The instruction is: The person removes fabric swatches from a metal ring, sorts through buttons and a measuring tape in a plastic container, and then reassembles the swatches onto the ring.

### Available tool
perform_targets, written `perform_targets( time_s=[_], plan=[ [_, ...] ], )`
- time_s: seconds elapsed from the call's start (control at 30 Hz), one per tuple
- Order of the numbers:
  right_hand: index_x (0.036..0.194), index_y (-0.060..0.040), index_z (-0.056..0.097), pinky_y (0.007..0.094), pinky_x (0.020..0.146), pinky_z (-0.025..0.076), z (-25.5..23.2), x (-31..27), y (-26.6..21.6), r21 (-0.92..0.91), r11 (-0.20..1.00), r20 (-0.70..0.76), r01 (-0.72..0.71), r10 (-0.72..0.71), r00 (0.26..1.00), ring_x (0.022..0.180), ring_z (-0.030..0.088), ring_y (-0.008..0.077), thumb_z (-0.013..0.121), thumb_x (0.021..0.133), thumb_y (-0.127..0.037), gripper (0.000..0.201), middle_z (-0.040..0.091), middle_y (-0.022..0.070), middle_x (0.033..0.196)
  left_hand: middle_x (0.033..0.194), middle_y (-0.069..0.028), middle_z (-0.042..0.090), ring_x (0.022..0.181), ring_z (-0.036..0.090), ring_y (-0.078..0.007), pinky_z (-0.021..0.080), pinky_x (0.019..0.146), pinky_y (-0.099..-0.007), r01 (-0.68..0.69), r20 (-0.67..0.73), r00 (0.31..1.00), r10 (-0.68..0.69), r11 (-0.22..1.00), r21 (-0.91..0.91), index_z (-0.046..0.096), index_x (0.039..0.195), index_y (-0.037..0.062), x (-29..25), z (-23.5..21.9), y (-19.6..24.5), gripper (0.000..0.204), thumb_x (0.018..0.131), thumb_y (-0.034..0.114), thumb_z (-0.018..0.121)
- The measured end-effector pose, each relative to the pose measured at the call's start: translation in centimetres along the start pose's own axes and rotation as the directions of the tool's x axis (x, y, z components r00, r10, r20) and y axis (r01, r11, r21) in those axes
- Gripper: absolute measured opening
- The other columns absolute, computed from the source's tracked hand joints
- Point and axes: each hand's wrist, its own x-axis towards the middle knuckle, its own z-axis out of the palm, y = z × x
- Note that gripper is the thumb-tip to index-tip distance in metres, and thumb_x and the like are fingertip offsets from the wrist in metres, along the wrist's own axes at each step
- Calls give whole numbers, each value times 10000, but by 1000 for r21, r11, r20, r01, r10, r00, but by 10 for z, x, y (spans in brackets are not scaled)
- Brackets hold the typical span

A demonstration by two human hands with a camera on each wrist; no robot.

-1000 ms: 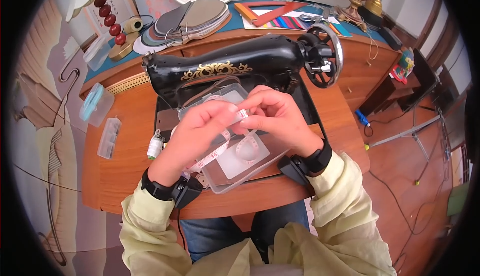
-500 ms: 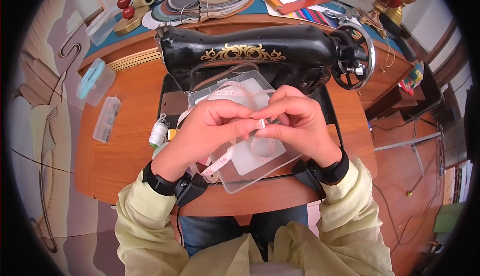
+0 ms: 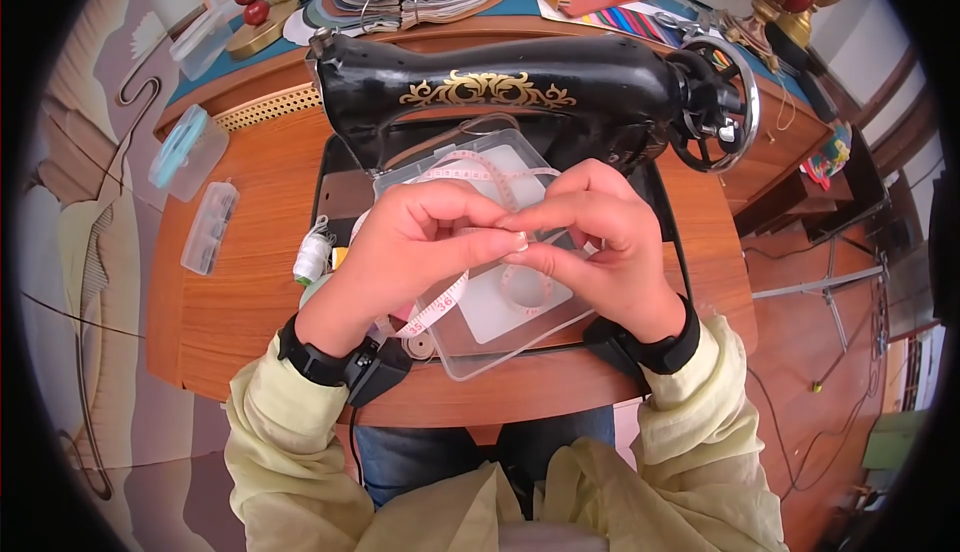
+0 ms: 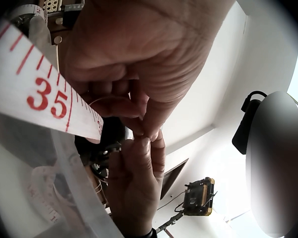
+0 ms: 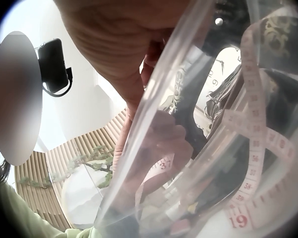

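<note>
Head view: the left hand (image 3: 400, 247) and right hand (image 3: 625, 242) pinch a bit of the white, red-marked tape measure (image 3: 440, 307) tip to tip, likely for fine control, above the clear plastic box (image 3: 462, 354) with its other loops. Just beyond them stands the black, gold-patterned sewing machine (image 3: 560, 87); the brown wooden counter (image 3: 480, 410) ends nearer the body, with more sideways room left of the hands.
</note>
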Motion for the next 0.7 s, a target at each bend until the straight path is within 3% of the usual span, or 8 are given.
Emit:
perform_targets(
  time_s=[0.1,0.2,0.27,0.5,0.7],
  plan=[
    [923,-95,740,274,638,456,1,0,0,-24,999,-26,27,-28,999,755,555,155,798,678,-12,266,624,3,806,948,-42,683,863,628,-74,499,743,-220,0,-4,1000,0,1000,16,689,1016,-14,0,1,-2,138,887,30,664],
    [918,-96,740,276,633,459,0,-1,2,4,1000,-31,8,-8,999,763,566,158,796,684,-12,255,638,4,800,951,-42,680,861,626,-75,497,750,-220,20,-18,1000,-22,997,-80,690,999,-17,1,5,0,125,887,33,667],
    [913,-95,739,279,638,461,-2,-2,2,17,999,-16,-34,34,999,768,573,161,795,687,-12,246,646,4,796,956,-43,679,858,625,-73,496,753,-218,-4,-24,1000,3,999,-41,686,997,-16,1,4,-2,124,887,38,668],
    [908,-94,741,278,631,462,4,-1,1,45,999,-66,29,-26,997,754,572,156,797,688,-14,240,643,3,791,967,-46,671,855,630,-87,499,758,-225,-70,14,997,71,997,-17,685,1013,-9,1,0,-4,135,886,35,668],
    [921,-92,740,284,629,462,1,-2,2,-35,996,-35,77,-79,996,737,569,161,799,680,-13,260,643,8,793,966,-44,672,868,628,-91,499,768,-232,1,-15,1000,-3,987,-161,684,1016,-12,0,7,-1,145,879,35,678]
  ],
)
